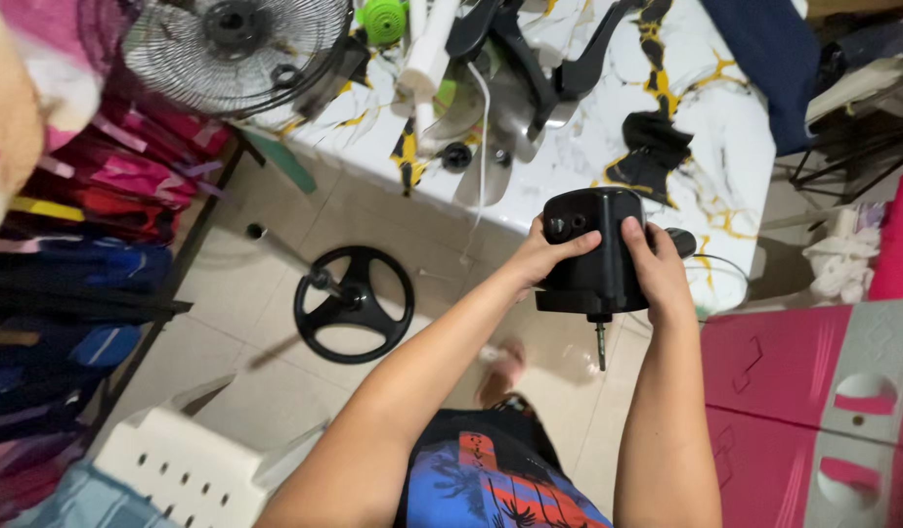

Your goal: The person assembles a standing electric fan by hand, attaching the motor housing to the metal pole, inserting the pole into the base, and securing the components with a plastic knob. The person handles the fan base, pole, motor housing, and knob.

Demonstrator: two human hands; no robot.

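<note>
A black fan motor housing point(590, 264) with a thin metal shaft pointing down is held in front of me, over the floor just off the table's edge. My left hand point(543, 252) grips its left side, thumb across the top. My right hand point(653, 266) wraps its right side. Both hands are closed on the housing.
A white marble-pattern table point(608, 147) carries fan blades, black plastic parts, a green cap point(383, 20) and a white cord. A round fan grille point(235, 49) rests at its left end. A black round stand base point(354, 303) lies on the tiled floor. White plastic chair point(183, 469) lower left; pink cabinet point(813, 411) right.
</note>
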